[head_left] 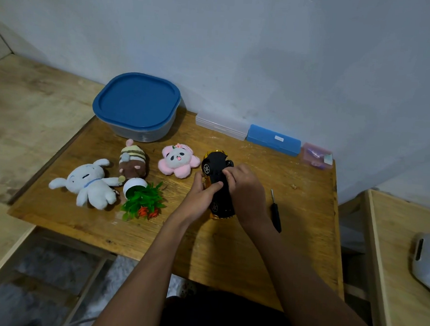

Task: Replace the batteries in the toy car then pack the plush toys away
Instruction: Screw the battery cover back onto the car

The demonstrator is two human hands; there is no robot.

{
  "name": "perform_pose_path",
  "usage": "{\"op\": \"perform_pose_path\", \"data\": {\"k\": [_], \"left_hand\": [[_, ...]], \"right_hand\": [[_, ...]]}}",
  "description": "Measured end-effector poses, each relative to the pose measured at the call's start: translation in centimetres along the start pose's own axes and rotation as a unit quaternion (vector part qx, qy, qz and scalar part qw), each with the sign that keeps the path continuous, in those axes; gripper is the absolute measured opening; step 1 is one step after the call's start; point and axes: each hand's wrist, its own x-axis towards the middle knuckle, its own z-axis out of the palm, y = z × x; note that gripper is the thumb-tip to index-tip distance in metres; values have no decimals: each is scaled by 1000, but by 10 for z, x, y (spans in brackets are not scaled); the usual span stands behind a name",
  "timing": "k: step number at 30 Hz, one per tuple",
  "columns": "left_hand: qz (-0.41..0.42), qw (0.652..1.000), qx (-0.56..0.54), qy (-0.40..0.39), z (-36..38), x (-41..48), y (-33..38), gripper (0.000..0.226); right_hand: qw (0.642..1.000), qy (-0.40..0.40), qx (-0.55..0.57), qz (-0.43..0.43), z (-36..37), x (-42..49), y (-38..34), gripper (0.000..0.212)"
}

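Head view, near to far.

1. Wooden tabletop [228, 252], worn, set against a pale wall.
2. Black-and-gold plastic toy car [214, 169], turned underside up, held at mid-tabletop between both hands, just right of the plush toys.
3. Left hand [202, 192]: grip closed on the car's left flank, thumb laid across the black underside.
4. Right hand [245, 187]: grip closed on the car from the right, fingertips bent onto the underside; whether they pinch anything smaller cannot be told.
5. Black-handled screwdriver [276, 214], lying flat just right of the right wrist.
6. Green artificial plant in white pot [141, 196], tipped on its side.
7. White long-eared plush [89, 184], lying flat, touching the pot.
8. Brown-and-yellow striped plush [132, 161], behind the pot.
9. Pink flower-shaped panda plush [179, 160], beside the car.
10. Translucent tub with blue lid [137, 106], lid on, at the back left.
11. Clear plastic case [221, 126], blue plastic case [273, 140] and small pink box [316, 156], in a row along the wall.
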Motion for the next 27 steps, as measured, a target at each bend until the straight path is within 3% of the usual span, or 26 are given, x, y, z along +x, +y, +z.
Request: {"op": "perform_pose_path", "data": {"k": [6,16,27], "left_hand": [[-7,1000,1,11,0,3,0,36],[-36,999,-26,-4,-2,9,-5,33],[-86,995,-57,-14,11,16,-12,34]], "right_hand": [[999,21,-21,24,3,-4,1,9],[999,-34,-4,10,-5,-9,6,31],[993,-67,42,91,-22,-16,22,36]]}}
